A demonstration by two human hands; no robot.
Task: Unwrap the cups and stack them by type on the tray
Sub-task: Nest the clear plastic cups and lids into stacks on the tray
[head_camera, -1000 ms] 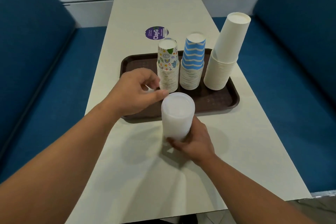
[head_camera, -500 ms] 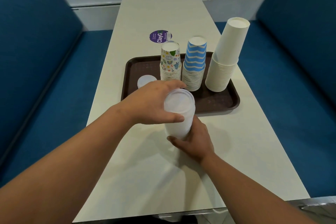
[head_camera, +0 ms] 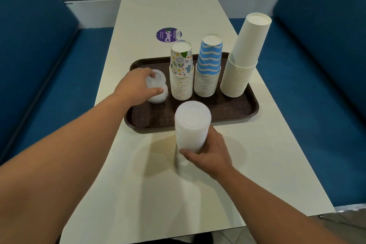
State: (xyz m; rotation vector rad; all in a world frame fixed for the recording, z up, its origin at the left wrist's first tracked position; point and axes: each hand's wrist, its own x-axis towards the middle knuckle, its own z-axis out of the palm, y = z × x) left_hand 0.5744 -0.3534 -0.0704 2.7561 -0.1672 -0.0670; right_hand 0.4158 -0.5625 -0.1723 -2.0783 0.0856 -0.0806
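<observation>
The left hand (head_camera: pixel 136 87) covers part of the small translucent plastic cups (head_camera: pixel 157 90) on the brown tray (head_camera: pixel 233 111); the round purple sticker (head_camera: pixel 168 34) behind the tray carries small print too tiny to read.

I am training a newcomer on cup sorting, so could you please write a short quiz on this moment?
1. True or false: the blue striped stack stands between the patterned stack and the plain white stack on the tray.
2. What does the right hand grip? A) the tray B) the translucent cup stack on the table C) the purple sticker
3. Fill in: the left hand holds a translucent cup over another that stands on the ____.

Key: 1 true; 2 B; 3 tray.
</observation>
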